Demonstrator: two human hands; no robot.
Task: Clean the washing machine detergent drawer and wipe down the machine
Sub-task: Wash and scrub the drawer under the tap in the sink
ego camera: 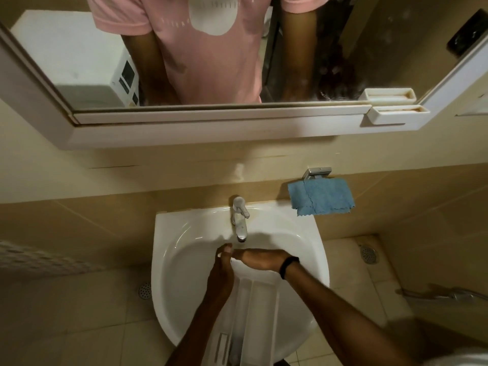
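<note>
A long white detergent drawer [257, 294] lies lengthwise in the white sink [169, 307], its far end just below the chrome tap [239, 219]. My left hand [221, 270] grips the drawer's far left corner, fingers curled over the edge. My right hand [260, 261], a black band on its wrist, lies palm down across the drawer's far end with fingers stretched toward the left hand. No water stream is visible. A blue cloth [320, 198] hangs behind the sink at the right. The white washing machine [79, 62] shows only as a reflection in the mirror.
The cloth hangs from a metal holder [317, 173] on the beige tiled wall. A white-framed mirror [211, 122] with a small soap tray [390, 116] is above. Floor drains [144, 290] [368, 253] flank the sink; a hose sprayer [449, 295] lies at the right.
</note>
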